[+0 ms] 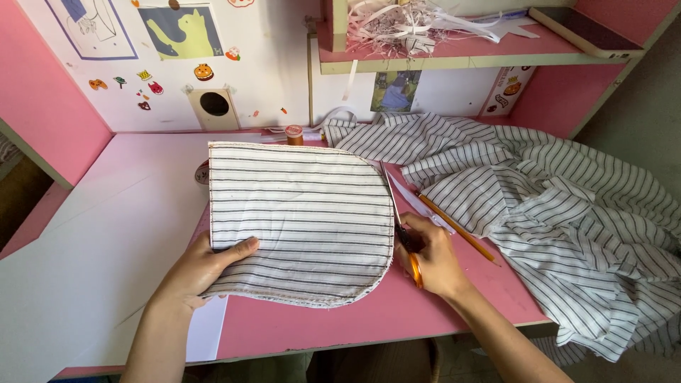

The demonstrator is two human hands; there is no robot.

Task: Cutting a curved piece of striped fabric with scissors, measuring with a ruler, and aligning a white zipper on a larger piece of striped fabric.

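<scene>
On the pink desk [340, 330], a stitched, round-cornered striped fabric piece [301, 223] lies flat; left hand [202, 269] pinches its lower-left edge, thumb on top; right hand [433, 259], just right of the piece, grips orange-handled scissors [401, 223], blades shut; farther right, a pencil [457, 229] and crumpled striped cloth [567, 213]; behind, a sticker-covered white wall [262, 64]

Both hands, left [202, 269] and right [434, 261], closed, gripping.
</scene>
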